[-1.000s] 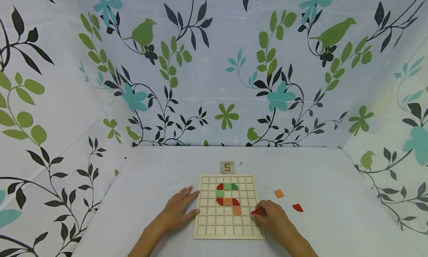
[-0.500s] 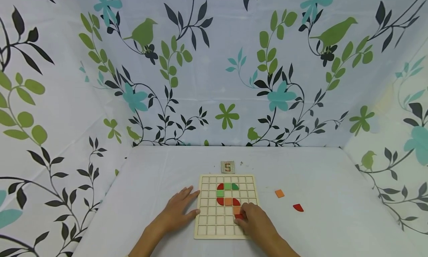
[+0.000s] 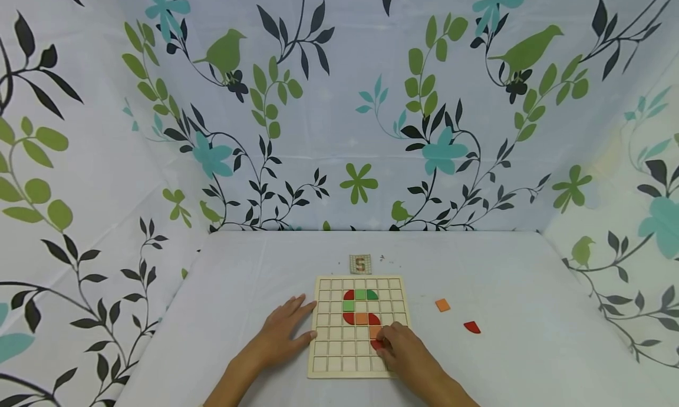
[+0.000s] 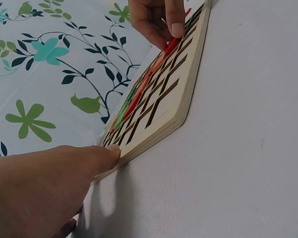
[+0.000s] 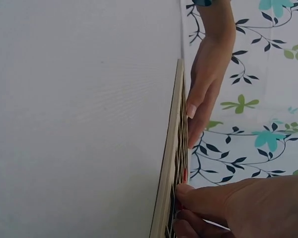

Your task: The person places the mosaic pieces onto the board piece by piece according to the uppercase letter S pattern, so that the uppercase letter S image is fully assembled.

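A square wooden grid board (image 3: 325, 360) lies on the white table, with red, green and orange tiles set in its cells in a curved run. My right hand (image 3: 411, 357) pinches a red tile (image 3: 375, 345) with one rounded side over the cell just below an orange square tile (image 3: 375, 332). In the left wrist view, thumb and finger grip this red tile (image 4: 173, 45) close over the grid. My left hand (image 3: 281, 334) lies at the board's left edge, fingers spread, fingertips and thumb touching the rim.
A small card (image 3: 360, 264) with an S pattern lies behind the board. To the right rest an orange square tile (image 3: 442, 305) and a red quarter-round tile (image 3: 471, 327). A patterned cloth (image 3: 297, 159) hangs behind and beside the table.
My right hand has carried the red tile leftward from the board's right edge to the cell under the orange tile, and the tile now sits lower there. The left hand stays put.
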`<state>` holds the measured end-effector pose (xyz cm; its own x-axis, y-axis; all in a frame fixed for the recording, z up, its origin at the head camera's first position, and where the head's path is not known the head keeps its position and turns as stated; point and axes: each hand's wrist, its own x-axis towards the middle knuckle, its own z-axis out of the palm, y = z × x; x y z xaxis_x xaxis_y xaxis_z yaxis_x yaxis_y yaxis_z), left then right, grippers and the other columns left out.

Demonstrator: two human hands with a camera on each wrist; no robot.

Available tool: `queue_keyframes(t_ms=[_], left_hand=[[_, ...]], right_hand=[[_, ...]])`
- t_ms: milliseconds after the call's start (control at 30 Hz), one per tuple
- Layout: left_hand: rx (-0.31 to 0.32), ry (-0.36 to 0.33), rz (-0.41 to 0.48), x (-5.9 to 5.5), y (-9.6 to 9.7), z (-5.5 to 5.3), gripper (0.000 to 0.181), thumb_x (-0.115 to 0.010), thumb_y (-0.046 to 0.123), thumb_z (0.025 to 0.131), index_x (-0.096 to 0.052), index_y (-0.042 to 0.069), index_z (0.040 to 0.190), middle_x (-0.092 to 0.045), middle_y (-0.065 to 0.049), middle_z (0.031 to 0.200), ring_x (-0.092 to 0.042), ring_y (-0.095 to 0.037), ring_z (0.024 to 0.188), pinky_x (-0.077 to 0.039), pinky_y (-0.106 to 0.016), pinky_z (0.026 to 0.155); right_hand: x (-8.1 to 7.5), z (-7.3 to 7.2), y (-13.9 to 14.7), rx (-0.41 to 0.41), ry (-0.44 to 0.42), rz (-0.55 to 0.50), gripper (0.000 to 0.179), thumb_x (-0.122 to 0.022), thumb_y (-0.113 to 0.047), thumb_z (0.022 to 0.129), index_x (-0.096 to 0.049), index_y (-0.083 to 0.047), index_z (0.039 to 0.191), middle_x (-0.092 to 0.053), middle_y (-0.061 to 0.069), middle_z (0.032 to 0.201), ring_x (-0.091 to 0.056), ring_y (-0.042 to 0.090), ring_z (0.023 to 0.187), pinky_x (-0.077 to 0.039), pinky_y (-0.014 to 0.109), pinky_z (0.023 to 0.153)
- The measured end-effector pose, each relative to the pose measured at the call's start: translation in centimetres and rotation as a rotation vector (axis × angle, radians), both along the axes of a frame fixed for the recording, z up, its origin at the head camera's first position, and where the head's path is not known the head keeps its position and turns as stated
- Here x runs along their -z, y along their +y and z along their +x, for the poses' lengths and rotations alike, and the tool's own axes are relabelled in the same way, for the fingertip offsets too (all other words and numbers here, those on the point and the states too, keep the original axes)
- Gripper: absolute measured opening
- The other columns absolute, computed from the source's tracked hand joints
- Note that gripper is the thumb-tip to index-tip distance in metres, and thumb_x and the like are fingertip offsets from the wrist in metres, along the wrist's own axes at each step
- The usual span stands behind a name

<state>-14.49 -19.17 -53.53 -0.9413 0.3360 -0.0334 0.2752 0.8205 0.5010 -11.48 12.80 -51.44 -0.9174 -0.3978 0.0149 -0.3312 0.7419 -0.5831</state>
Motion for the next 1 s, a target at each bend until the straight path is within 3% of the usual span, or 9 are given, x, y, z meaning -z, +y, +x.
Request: queue_keyframes(t_ms=[167, 300, 767, 1000], left_hand=[[0.004, 0.005, 0.004, -0.05, -0.01, 0.01, 0.068, -0.064, 0.051, 0.103, -0.046, 0.021, 0.161, -0.034, -0.015, 0.17, -0.026, -0.042, 0.159, -0.02, -0.067, 0.127], [0.002, 0.006, 0.0, -0.02, -0.1, 0.0, 0.068, -0.065, 0.051, 0.102, -0.046, 0.02, 0.161, -0.034, -0.016, 0.17, -0.026, -0.042, 0.159, -0.02, -0.067, 0.126], [0.011, 0.008, -0.015, 0.26, -0.19, -0.16, 0.069, -0.063, 0.052, 0.103, -0.046, 0.021, 0.161, -0.034, -0.015, 0.171, -0.026, -0.04, 0.159, -0.022, -0.066, 0.127], [0.011, 0.003, -0.017, 0.2, -0.18, -0.14, 0.069, -0.064, 0.052, 0.103, -0.046, 0.021, 0.161, -0.034, -0.015, 0.171, -0.026, -0.04, 0.159, -0.022, -0.066, 0.126]], right_hand=[[0.36, -0.01, 0.22, -0.036, 0.082, -0.002, 0.013, -0.081, -0.013, 0.094, -0.071, -0.013, 0.103, -0.057, -0.01, 0.096, -0.051, 0.005, 0.091, -0.055, 0.027, 0.081], [0.48, -0.06, 0.31, -0.061, 0.093, -0.009, 0.014, -0.081, -0.015, 0.093, -0.073, -0.012, 0.104, -0.058, -0.01, 0.097, -0.051, 0.005, 0.091, -0.055, 0.026, 0.08], [0.15, -0.42, 0.56, -0.068, 0.065, -0.017, 0.015, -0.084, -0.017, 0.091, -0.076, -0.012, 0.102, -0.062, -0.01, 0.096, -0.056, 0.006, 0.088, -0.055, 0.032, 0.081], [0.48, -0.49, 0.43, -0.035, 0.051, -0.062, 0.015, -0.085, -0.014, 0.089, -0.075, -0.014, 0.099, -0.061, -0.009, 0.092, -0.053, 0.004, 0.084, -0.053, 0.028, 0.077]])
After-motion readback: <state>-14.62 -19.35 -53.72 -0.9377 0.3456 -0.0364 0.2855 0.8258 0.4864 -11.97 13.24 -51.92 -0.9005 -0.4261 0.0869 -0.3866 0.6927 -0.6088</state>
